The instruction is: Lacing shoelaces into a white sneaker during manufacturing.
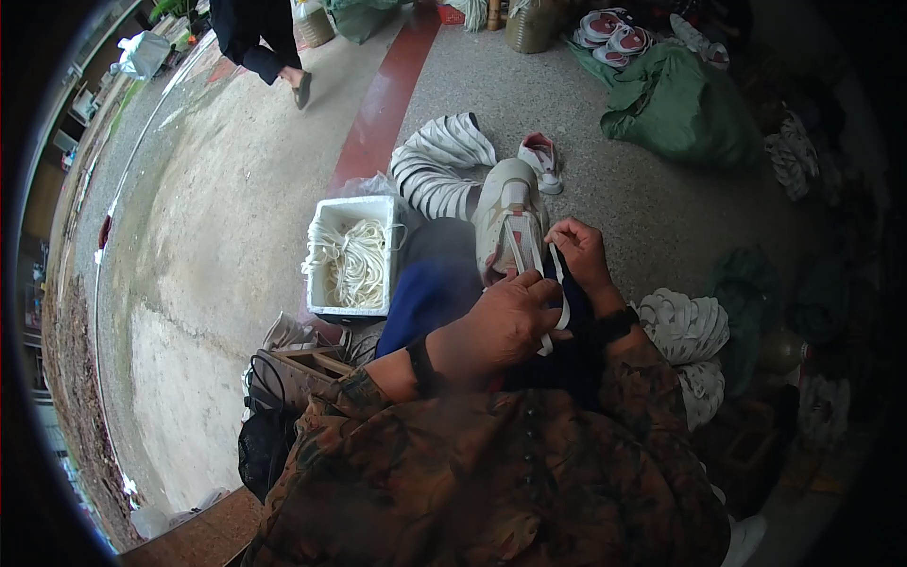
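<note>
A white and beige sneaker [508, 213] with pinkish-red parts rests on my lap area, toe pointing away from me. White shoelace [529, 248] strands run from its eyelets toward my hands. My left hand [515, 317] is closed around lace near the shoe's collar, and a lace end hangs below its fingers. Just right of the shoe, my right hand [581, 253] pinches another length of lace between thumb and fingertips. Part of the shoe's opening is hidden behind my left hand.
A white foam box [390, 283] of loose white laces stands left of my knees. Ahead lie a curved row of nested white shoes [439, 161] and a small red-lined shoe [540, 163]. A green sack [680, 109] and white bundles [685, 326] are right. A person [260, 42] walks far left.
</note>
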A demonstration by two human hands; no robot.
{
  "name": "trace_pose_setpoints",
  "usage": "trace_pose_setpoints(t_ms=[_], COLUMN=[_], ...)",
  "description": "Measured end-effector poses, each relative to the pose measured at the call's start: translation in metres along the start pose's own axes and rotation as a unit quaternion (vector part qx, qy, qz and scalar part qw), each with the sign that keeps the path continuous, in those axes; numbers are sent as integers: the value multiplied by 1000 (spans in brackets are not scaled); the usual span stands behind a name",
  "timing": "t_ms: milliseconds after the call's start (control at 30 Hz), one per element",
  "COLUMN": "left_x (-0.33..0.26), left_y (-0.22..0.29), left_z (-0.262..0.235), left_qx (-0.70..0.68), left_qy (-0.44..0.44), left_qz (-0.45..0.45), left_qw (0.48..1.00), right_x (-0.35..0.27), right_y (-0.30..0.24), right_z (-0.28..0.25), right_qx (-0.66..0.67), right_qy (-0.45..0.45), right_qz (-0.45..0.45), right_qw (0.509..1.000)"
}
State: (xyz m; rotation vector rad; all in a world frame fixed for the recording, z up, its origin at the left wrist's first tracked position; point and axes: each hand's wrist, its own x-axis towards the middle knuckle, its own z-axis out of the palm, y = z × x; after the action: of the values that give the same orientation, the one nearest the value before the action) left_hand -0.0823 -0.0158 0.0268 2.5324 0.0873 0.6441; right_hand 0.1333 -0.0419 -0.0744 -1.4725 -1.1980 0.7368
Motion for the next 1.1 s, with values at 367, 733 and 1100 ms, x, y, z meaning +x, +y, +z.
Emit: trace_pose_setpoints(t_ms=[367, 733, 1100], left_x=[-1, -7, -277], left_y=[-2, -24, -280], left_z=[3, -65, -60], left_qx=[-103, -497, -561], left_qy=[-41, 86, 679], left_qz=[44, -95, -256], left_qw=[993, 858, 399], right_x=[-6, 26, -106], right_y=[-38, -7, 128], right_z=[29, -3, -162], right_qx=[-122, 288, 462], right_qy=[10, 20, 343], right_qz=[-115, 11, 236], right_qw=[986, 957, 783])
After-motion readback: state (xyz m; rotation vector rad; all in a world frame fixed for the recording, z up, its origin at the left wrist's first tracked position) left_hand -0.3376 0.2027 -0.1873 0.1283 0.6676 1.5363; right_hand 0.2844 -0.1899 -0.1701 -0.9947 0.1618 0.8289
